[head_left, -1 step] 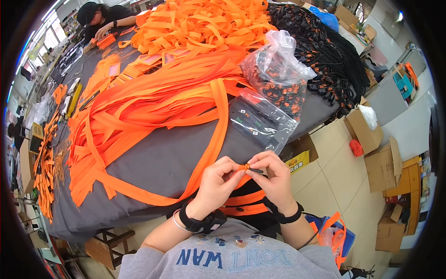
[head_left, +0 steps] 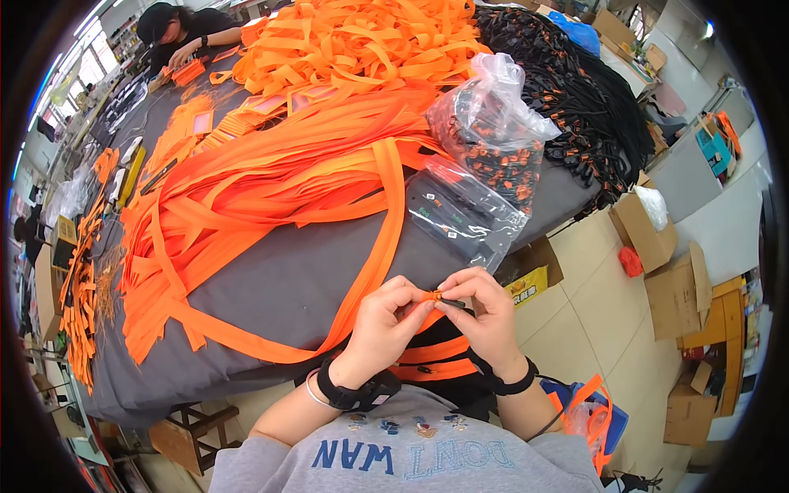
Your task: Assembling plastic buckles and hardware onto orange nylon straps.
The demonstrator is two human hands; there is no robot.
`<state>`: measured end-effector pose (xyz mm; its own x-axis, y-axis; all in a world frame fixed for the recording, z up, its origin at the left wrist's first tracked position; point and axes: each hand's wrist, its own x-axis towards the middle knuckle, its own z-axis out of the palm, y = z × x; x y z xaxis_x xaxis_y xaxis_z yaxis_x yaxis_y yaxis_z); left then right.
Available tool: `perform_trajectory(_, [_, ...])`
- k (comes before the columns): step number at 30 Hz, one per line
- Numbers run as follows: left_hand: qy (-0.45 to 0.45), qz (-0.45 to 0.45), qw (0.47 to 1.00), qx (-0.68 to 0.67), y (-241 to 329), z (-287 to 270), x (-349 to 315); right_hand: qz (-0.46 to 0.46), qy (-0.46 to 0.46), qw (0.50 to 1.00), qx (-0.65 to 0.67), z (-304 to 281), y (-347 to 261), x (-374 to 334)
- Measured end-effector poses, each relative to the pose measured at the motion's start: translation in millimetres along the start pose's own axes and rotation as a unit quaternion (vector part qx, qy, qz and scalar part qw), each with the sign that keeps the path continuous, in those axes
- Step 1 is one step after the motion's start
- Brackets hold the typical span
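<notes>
Close to the table's near edge, my left hand (head_left: pixel 386 320) and my right hand (head_left: pixel 481 316) meet fingertip to fingertip. Both pinch a small orange-and-black piece (head_left: pixel 436 296); its dark end sticks out under my right fingers. Its exact kind is too small to make out. An orange strap (head_left: pixel 374 263) loops off the pile and passes behind my left hand; whether it joins the piece is hidden. More orange strap (head_left: pixel 431 372) hangs below my hands, between my wrists.
A long heap of orange straps (head_left: pixel 279 181) covers much of the dark-covered table (head_left: pixel 255 283). Beyond lie a clear bag (head_left: pixel 493 123) of small black-and-orange pieces, a flat plastic bag (head_left: pixel 460 215) and black cords (head_left: pixel 575 107). Cardboard boxes (head_left: pixel 670 287) stand right. A co-worker (head_left: pixel 177 45) sits far left.
</notes>
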<state>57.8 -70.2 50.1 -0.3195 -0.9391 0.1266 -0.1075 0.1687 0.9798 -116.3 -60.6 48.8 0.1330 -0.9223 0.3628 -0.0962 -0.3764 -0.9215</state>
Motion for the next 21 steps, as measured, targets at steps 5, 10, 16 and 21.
perform_trajectory(5, [0.015, -0.033, 0.997, -0.075, 1.3, 3.3, -2.8, 0.016, 0.001, 1.0, 0.012, -0.8, -0.5, -1.5])
perform_trajectory(10, [0.008, 0.022, 0.992, -0.127, -7.9, 5.6, -0.7, 0.074, 0.034, 0.99, 0.119, 3.8, -1.1, -2.2])
perform_trajectory(16, [-0.032, -0.109, 0.939, -0.323, -15.5, 7.1, -2.4, 0.172, 0.015, 0.979, 0.105, -6.5, -11.3, 10.6])
perform_trajectory(21, [0.006, -0.105, 0.884, -0.456, -19.2, 11.5, 1.1, 0.161, 0.116, 0.966, 0.163, 9.5, 7.4, 1.0])
